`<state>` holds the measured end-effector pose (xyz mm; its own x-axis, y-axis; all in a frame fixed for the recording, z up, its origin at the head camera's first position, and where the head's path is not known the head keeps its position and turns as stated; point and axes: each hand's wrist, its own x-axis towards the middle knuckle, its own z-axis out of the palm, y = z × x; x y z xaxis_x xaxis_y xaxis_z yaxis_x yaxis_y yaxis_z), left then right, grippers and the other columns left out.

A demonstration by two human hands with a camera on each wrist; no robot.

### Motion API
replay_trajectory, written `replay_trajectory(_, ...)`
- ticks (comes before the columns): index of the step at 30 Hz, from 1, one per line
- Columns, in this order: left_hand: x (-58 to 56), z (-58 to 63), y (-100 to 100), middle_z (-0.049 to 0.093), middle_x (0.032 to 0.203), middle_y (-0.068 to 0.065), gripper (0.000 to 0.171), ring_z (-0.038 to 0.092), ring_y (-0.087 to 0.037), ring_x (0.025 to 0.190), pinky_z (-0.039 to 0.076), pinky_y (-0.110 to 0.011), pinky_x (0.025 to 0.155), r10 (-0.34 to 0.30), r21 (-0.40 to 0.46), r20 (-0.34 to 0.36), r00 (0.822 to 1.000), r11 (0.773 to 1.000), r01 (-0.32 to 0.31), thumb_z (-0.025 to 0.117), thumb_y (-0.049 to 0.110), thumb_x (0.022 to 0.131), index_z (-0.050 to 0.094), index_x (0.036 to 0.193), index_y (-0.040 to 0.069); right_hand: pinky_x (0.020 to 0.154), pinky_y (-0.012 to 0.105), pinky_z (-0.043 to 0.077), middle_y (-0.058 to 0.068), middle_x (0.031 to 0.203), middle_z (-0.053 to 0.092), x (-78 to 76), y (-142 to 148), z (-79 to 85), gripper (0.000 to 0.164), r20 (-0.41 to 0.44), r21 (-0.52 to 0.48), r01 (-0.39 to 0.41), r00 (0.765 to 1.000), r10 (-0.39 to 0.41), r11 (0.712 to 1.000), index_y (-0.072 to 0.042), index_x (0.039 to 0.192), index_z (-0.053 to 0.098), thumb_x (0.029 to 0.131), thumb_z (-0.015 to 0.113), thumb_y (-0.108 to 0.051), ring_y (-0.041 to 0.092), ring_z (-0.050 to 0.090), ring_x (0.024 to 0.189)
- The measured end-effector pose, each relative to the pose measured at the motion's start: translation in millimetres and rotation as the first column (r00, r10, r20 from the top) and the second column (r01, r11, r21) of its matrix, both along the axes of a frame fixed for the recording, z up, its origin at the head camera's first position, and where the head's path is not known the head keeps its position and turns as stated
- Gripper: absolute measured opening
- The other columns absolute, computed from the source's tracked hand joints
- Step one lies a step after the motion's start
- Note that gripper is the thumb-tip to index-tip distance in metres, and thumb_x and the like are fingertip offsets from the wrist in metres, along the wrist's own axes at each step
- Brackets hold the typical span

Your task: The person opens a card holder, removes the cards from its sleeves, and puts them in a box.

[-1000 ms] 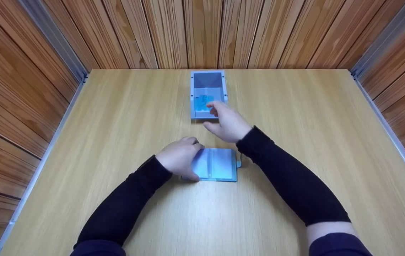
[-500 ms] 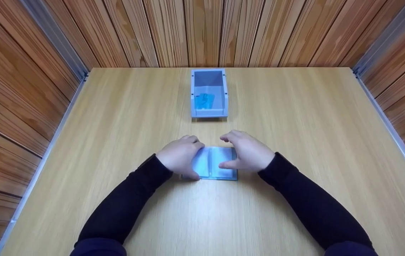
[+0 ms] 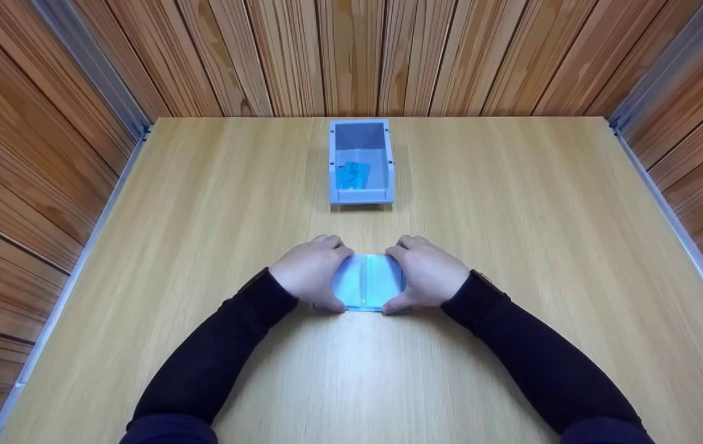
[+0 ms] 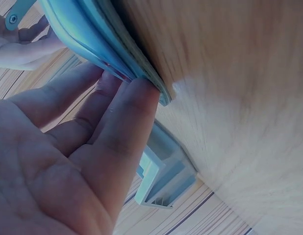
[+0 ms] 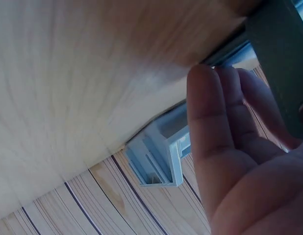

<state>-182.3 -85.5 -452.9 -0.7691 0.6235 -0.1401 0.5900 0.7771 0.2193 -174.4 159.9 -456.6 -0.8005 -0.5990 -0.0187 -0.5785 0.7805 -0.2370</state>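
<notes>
A light blue card holder (image 3: 365,282) lies spread on the table, its clear plastic sleeves facing up. My left hand (image 3: 312,271) grips its left side, thumb at the near edge and fingers at the far edge. On the opposite side my right hand (image 3: 431,272) holds it the same way. In the left wrist view, fingertips (image 4: 141,90) press against the edge of the stacked sleeves and cover. A snap strap (image 5: 279,68) crosses close by the right hand in the right wrist view.
Beyond the hands stands a grey-blue bin (image 3: 361,198), its long side running away from me. Inside it lies a blue card-like piece (image 3: 353,176) with dark markings. Wood-plank walls (image 3: 351,58) border the table's back and sides.
My right hand has come back from beside the bin to the card holder's right side and now grips it. The left hand has stayed on the left side.
</notes>
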Motion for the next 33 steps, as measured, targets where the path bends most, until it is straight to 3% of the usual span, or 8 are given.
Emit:
replay_trajectory(16, 0.5, 0.5, 0.4, 0.057, 0.119, -0.005, 0.094, 0.052, -0.021, 0.109, 0.048, -0.037, 0.092, 0.006, 0.006, 0.007, 1.0, 1.0, -0.006, 0.087, 0.053, 0.054, 0.059, 0.131, 0.008, 0.082, 0.034, 0.048, 0.002, 0.103, 0.052, -2.6, -0.2, -3.8, 0.098, 0.052, -0.05, 0.025, 0.998, -0.022, 0.998, -0.004, 0.119, 0.06, 0.05, 0.086, -0.068, 0.019, 0.05, 0.092)
replay_trajectory(25, 0.9, -0.3, -0.6, 0.058, 0.114, -0.004, 0.091, 0.053, -0.021, 0.105, 0.05, -0.038, 0.088, -0.013, 0.02, -0.024, 1.0, 1.0, 0.013, 0.087, 0.052, 0.052, 0.061, 0.127, 0.008, 0.082, 0.033, 0.046, 0.001, 0.101, 0.052, -2.4, 0.0, -3.8, 0.094, 0.051, -0.069, 0.026, 0.998, -0.023, 0.997, -0.006, 0.115, 0.057, 0.05, 0.086, -0.067, 0.019, 0.048, 0.092)
replay_trajectory(33, 1.3, 1.2, 0.9, 0.058, 0.117, -0.005, 0.094, 0.052, -0.021, 0.108, 0.049, -0.038, 0.09, -0.001, 0.004, -0.007, 1.0, 1.0, 0.001, 0.087, 0.054, 0.053, 0.06, 0.13, 0.007, 0.086, 0.035, 0.048, 0.006, 0.108, 0.054, -1.8, 0.4, -1.8, 0.109, 0.064, -0.045, 0.029, 0.998, -0.026, 0.999, -0.002, 0.13, 0.055, 0.05, 0.086, -0.069, 0.022, 0.049, 0.098)
